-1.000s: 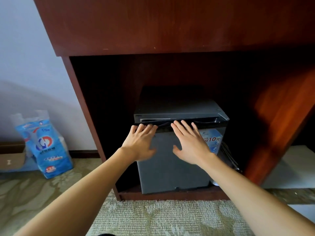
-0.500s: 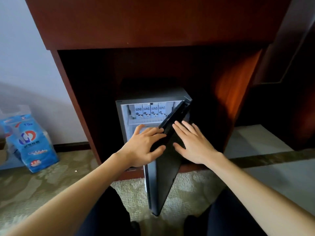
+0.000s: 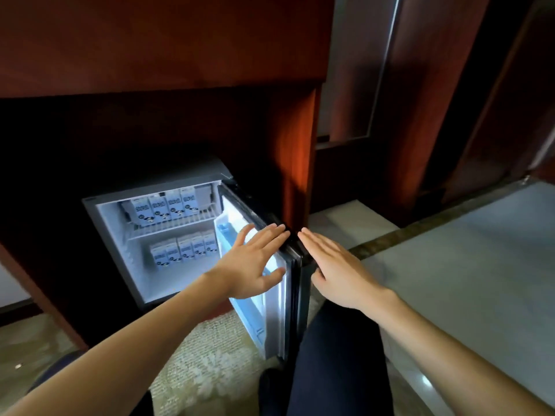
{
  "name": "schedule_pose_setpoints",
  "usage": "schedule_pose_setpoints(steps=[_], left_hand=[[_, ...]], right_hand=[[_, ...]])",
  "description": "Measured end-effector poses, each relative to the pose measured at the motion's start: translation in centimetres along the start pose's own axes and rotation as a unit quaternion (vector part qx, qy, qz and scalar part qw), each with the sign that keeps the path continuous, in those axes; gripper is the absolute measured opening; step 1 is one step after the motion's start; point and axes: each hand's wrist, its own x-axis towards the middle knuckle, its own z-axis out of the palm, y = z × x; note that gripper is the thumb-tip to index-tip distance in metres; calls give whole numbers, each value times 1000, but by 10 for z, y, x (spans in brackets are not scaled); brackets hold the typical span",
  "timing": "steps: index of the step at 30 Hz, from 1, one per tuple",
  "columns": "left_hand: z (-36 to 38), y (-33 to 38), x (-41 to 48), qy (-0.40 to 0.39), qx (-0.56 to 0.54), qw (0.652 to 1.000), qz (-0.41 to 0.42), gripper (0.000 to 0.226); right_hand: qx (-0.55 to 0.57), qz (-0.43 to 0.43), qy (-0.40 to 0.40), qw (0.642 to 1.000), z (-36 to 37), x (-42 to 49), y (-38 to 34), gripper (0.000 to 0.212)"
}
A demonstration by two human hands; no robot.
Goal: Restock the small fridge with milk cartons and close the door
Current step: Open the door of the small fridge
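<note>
1. My left hand (image 3: 255, 262) lies flat with its fingers spread against the white inner face of the fridge door (image 3: 295, 295). My right hand (image 3: 336, 265) is flat on the dark outer face. Neither hand closes around anything; the door's edge sits between the two palms.
2. To the left of my hands, the small fridge (image 3: 120, 250) stands open and lit under a wooden cabinet (image 3: 294, 163).
3. A row of milk cartons (image 3: 168, 208) fills the upper wire shelf; a second row (image 3: 183, 250) stands below it.
4. Risk, as I judge it: with flat palms I have no real hold, so the door could slip and swing.
5. If the door swings shut, my left fingers could be pinched inside it.
</note>
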Motion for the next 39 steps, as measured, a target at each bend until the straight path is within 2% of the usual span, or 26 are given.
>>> schedule_pose_setpoints(steps=[11, 18, 22, 25, 27, 29, 39], left_hand=[[33, 17, 117, -11, -4, 1000, 5, 85], [46, 32, 182, -16, -2, 999, -48, 88], [47, 29, 193, -21, -24, 999, -40, 86], [45, 18, 178, 8, -31, 999, -29, 82], [42, 7, 160, 32, -2, 999, -42, 79], [39, -6, 137, 50, 19, 997, -53, 76], [12, -95, -5, 7, 79, 985, -156, 71]], right_hand=[[-13, 128, 25, 991, -16, 23, 82, 79], [-58, 183, 25, 981, -24, 60, 133, 83], [-78, 190, 7, 979, -28, 73, 147, 85], [-103, 168, 28, 980, -31, 69, 141, 78], [-109, 134, 72, 982, -31, 64, 129, 70], [-105, 94, 78, 987, -25, 62, 112, 67], [-80, -84, 60, 991, 28, 122, -11, 62]])
